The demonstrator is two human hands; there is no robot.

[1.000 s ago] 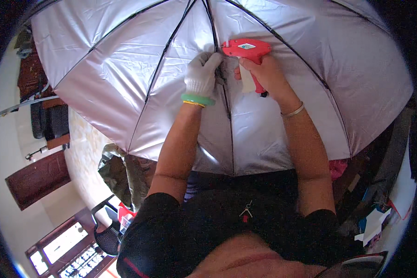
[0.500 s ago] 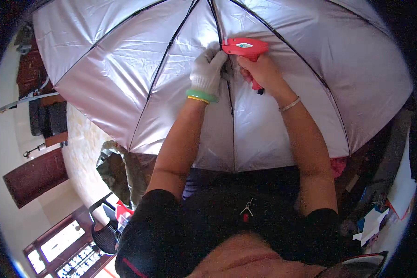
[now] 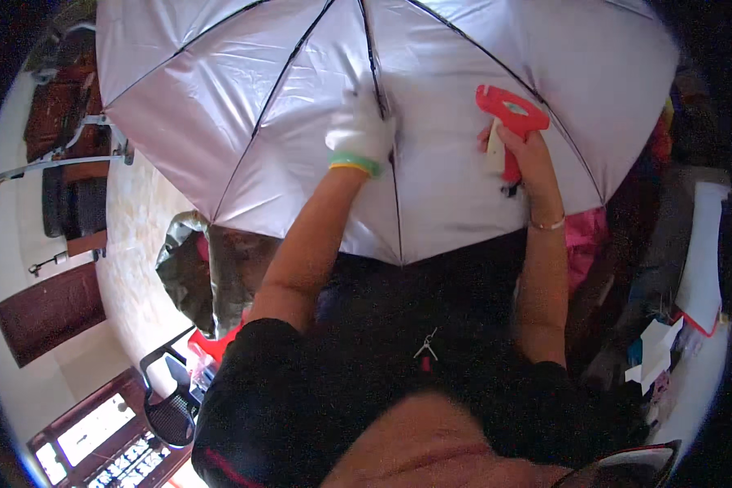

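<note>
An open umbrella with a silvery underside (image 3: 455,187) spreads before me, its dark ribs fanning down from the top. My left hand (image 3: 359,134), in a white knit glove with a green and yellow cuff, is at one thin black rib (image 3: 371,49) near the middle. Motion smears its fingers, so their grip is unclear. Off to the right, my bare right hand (image 3: 529,154) grips a red tagging gun (image 3: 522,114) with a cream trigger, fingers round the handle. The gun is apart from the rib, its front pointing up and left.
Dark green and brown cloth (image 3: 189,281) lies below the umbrella's left edge. Pink fabric (image 3: 584,244) shows under its right edge. A black mesh chair (image 3: 171,419) stands at lower left, and white paper pieces (image 3: 657,354) lie at right.
My right hand has drawn the tagging gun away from the rib, right and down. My left hand has shifted slightly down and blurs. The umbrella's lower edge sits higher in view.
</note>
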